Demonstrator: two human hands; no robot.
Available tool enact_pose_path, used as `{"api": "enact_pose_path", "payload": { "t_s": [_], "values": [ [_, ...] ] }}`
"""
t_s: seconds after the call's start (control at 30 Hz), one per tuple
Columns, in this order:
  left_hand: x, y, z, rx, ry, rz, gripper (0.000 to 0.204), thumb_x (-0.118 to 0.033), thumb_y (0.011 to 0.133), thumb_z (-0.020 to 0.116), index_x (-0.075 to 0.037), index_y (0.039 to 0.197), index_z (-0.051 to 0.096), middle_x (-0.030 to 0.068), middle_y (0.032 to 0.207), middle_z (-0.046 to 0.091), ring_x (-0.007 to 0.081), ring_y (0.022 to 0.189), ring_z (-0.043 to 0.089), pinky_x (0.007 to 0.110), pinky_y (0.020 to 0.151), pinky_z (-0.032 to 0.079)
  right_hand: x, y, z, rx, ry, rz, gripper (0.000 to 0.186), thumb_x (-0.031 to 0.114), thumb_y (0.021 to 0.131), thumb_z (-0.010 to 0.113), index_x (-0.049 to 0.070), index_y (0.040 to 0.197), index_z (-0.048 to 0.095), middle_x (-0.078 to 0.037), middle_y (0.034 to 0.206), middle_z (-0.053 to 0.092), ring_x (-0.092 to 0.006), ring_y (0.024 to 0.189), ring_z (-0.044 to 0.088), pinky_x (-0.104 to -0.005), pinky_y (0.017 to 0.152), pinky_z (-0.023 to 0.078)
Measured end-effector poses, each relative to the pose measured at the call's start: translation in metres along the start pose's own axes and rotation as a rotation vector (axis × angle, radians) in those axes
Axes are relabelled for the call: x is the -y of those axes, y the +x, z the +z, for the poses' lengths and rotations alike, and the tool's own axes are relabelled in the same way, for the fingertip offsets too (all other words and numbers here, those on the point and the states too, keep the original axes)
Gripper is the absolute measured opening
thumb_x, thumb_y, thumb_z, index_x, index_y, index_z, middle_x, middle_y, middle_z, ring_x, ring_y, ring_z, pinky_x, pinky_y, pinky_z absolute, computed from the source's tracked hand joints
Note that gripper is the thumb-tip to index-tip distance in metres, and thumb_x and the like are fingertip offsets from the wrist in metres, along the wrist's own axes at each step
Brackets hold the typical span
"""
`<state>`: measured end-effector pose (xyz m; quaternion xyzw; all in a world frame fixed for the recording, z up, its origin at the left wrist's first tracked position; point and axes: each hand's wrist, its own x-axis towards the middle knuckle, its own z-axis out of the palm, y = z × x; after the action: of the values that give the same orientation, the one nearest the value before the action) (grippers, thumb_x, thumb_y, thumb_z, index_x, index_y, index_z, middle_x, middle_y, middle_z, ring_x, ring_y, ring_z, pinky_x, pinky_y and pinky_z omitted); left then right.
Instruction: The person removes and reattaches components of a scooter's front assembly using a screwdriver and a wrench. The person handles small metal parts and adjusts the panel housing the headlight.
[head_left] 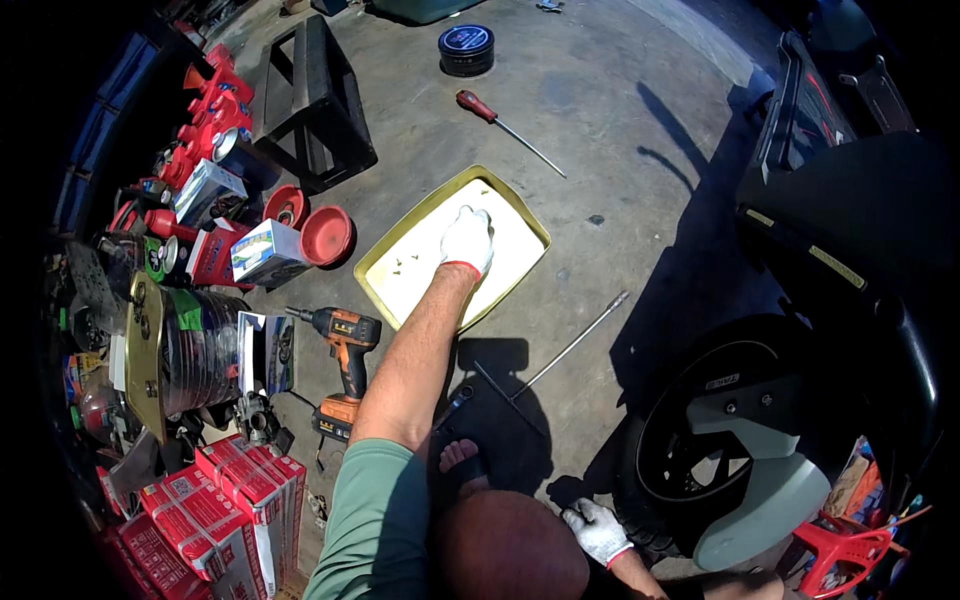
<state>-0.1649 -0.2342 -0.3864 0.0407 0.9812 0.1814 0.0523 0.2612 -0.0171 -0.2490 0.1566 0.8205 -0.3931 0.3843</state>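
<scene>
My left hand [467,243], in a white glove with a red cuff, reaches down into a shallow yellow tray [374,291] with a pale inside. Its fingers are curled, and whatever they hold is hidden beneath the glove. Small dark pieces, like screws, lie scattered in the tray. Lower right, my gloved right hand [598,532] rests beside the black tyre [640,500] of a scooter, fingers partly spread, with no held thing showing. An orange and black cordless impact driver [349,345] lies left of my left forearm.
A red-handled screwdriver [516,135] and a round black tin [466,52] lie beyond the tray. A long T-handle wrench [568,347] and a ratchet [455,404] lie nearer. Left stand a black metal frame [318,105], red bowls [326,236] and red cartons [215,515]. The scooter [830,230] fills the right.
</scene>
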Motion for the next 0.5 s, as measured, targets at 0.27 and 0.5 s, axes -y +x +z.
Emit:
{"api": "enact_pose_path", "payload": {
  "t_s": [0.27, 0.5],
  "values": [
    [-0.016, 0.009, -0.003, -0.001, -0.016, 0.061, 0.02, -0.015, 0.085, 0.057, -0.006, 0.103, 0.061, 0.019, 0.107, 0.056, 0.0349, 0.098, 0.06, 0.042, 0.085, 0.05, -0.025, 0.008, 0.01, -0.04, 0.127, -0.056, 0.021, 0.021, 0.09, 0.058, 0.001, 0.095, 0.059, -0.022, 0.088, 0.065, -0.0412, 0.089, 0.062, -0.0421, 0.072, 0.048],
    [0.007, 0.012, -0.003, -0.259, -0.207, 0.038, 0.032, -0.013, 0.089, 0.053, -0.006, 0.119, 0.058, 0.0166, 0.115, 0.057, 0.0325, 0.106, 0.056, 0.04, 0.095, 0.045, -0.025, 0.011, 0.011, -0.007, 0.116, -0.025, 0.021, 0.02, 0.09, 0.059, 0.001, 0.098, 0.061, -0.022, 0.093, 0.066, -0.0387, 0.092, 0.063, -0.0405, 0.076, 0.05]
  ]
}}
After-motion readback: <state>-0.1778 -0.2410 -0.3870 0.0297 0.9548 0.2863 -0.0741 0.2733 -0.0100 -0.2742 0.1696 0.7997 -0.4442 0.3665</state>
